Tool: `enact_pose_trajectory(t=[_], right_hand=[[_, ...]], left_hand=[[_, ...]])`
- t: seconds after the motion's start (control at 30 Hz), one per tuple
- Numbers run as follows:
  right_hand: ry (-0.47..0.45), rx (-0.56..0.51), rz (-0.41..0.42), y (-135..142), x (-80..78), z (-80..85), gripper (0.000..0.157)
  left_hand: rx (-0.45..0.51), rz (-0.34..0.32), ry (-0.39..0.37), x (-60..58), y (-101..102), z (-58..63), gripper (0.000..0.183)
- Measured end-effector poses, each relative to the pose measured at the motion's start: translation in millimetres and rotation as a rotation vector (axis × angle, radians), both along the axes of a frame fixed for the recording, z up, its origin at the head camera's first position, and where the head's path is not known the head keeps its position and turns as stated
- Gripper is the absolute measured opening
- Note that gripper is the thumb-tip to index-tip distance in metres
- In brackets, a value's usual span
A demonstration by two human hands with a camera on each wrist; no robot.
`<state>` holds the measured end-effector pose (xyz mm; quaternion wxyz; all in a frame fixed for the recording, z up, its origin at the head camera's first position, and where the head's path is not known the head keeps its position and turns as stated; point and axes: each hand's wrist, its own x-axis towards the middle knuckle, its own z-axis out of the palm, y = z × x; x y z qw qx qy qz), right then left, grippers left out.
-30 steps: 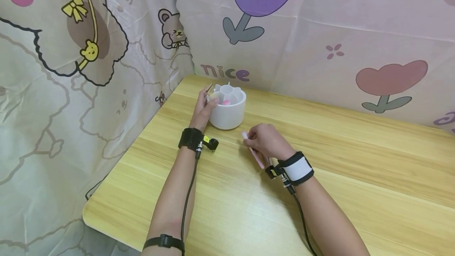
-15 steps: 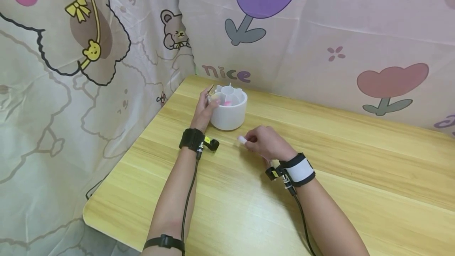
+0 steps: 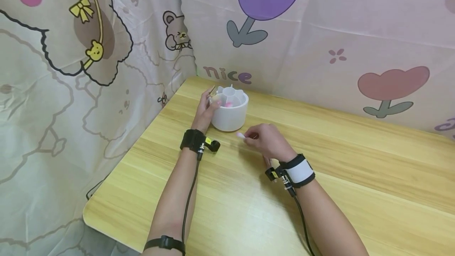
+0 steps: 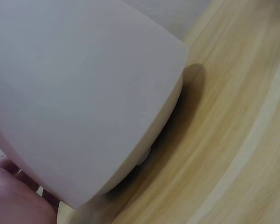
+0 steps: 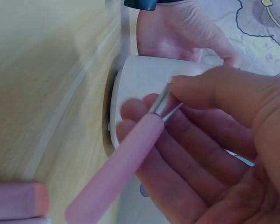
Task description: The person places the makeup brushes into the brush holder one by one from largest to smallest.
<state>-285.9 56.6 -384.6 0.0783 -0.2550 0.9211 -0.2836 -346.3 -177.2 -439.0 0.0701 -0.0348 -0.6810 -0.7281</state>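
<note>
Well, right hand (image 3: 271, 142): my thumb and fingertips pinch a pink-handled tool (image 5: 116, 168) (a brush, I think), its pale tip out toward the white holder (image 3: 229, 119).
Metal neck (image 5: 161, 101): slim, so the longer handle could swing or twist between my fingertips.
Left hand (image 3: 205, 112): gripping the holder's side; an uneven push there might slide or tip it.
Table (image 3: 220, 200): holder upright on it, near the tool.
Compartments: set round a central tube; something pink (image 3: 229, 105) sits in a front one.

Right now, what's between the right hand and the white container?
In the head view: the held tool's pale tip, poking from the right hand, then bare table before the white container.
</note>
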Motion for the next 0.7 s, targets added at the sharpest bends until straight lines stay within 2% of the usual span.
enact_pose_trajectory(t=[0.27, 0.7], right_hand=[[0.042, -0.078, -0.038, -4.2, -2.3, 1.1, 0.015], [0.088, -0.166, -0.120, -9.4, -6.0, 2.5, 0.017]], left_hand=[[0.028, -0.024, 0.012, -0.8, -0.4, -1.8, 0.080], [0.011, 0.002, 0.001, -1.3, -1.5, -0.6, 0.080]])
